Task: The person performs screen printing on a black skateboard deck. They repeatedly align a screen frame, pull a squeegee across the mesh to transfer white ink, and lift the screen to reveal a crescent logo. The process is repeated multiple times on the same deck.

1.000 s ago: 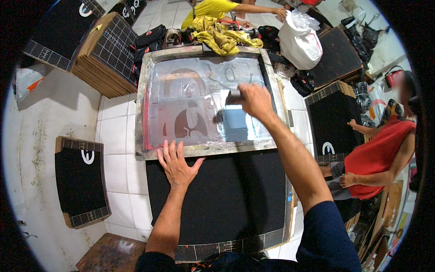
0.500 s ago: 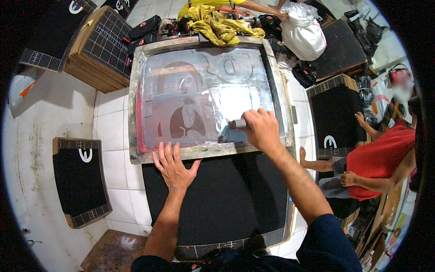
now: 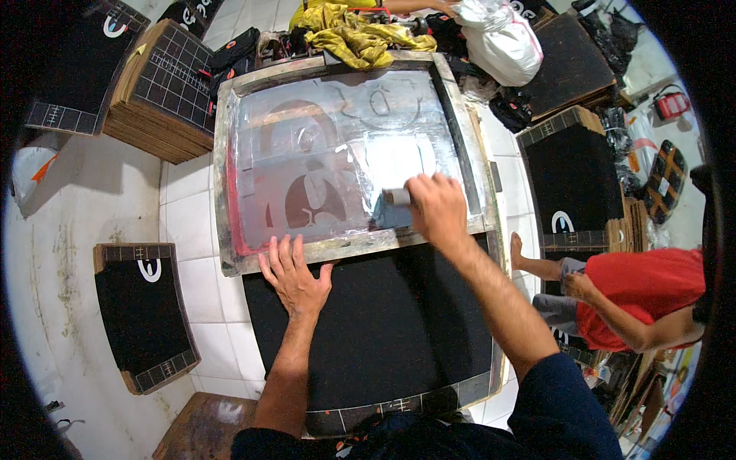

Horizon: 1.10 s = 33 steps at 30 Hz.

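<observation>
A screen-printing frame (image 3: pixel 452 115) lies tilted across the far part of a black fabric panel (image 3: pixel 368 330). Its translucent mesh (image 3: pixel 291 169) carries rounded cartoon-like shapes and a pink edge at the left. My left hand (image 3: pixel 295 276) rests on the near rail, left of the middle, with fingers spread and thumb out. Over the right near part of the mesh, my right hand (image 3: pixel 441 207) is closed round a short grey-ended tool (image 3: pixel 397 197) whose exact kind is hidden by my fingers. A bluish patch shows on the mesh just below it, beside a bright glare.
A yellow cloth (image 3: pixel 356 34) lies beyond the frame, near a white sack (image 3: pixel 502 46). Stacked printing boards (image 3: pixel 157 92) stand far left; a black-covered board (image 3: pixel 146 307) is nearer. On the right are another black-covered board (image 3: pixel 575 180) and a person in red (image 3: pixel 644 295).
My view has turned slightly. My right hand and the grey-ended tool sit slightly higher in view; my left hand stays on the rail. The person in red has lowered an outstretched arm.
</observation>
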Tool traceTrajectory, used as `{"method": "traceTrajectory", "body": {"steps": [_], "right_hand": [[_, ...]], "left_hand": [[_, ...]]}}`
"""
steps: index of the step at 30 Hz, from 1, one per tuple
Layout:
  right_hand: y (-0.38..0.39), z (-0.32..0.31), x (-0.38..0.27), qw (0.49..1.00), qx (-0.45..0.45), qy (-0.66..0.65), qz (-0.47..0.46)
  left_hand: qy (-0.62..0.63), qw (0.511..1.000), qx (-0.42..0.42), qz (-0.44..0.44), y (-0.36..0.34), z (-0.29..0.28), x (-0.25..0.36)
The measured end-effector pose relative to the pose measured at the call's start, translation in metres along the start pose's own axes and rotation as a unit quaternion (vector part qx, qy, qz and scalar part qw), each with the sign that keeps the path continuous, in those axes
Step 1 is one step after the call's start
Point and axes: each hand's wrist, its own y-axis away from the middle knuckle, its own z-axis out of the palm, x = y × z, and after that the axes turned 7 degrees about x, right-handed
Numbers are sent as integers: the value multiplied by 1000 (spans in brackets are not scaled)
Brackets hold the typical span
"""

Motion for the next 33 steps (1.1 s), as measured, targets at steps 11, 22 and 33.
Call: {"method": "traceTrajectory", "body": {"steps": [11,22,33], "right_hand": [[-11,-5,12,1000,-28,-5,-2],[-117,46,37,998,56,15,-8],[26,1,-2,997,66,-8,-29]], "left_hand": [[71,997,16,35,-14,-1,-15],[30,998,3,47,-7,5,-16],[67,996,41,37,-16,0,-12]]}}
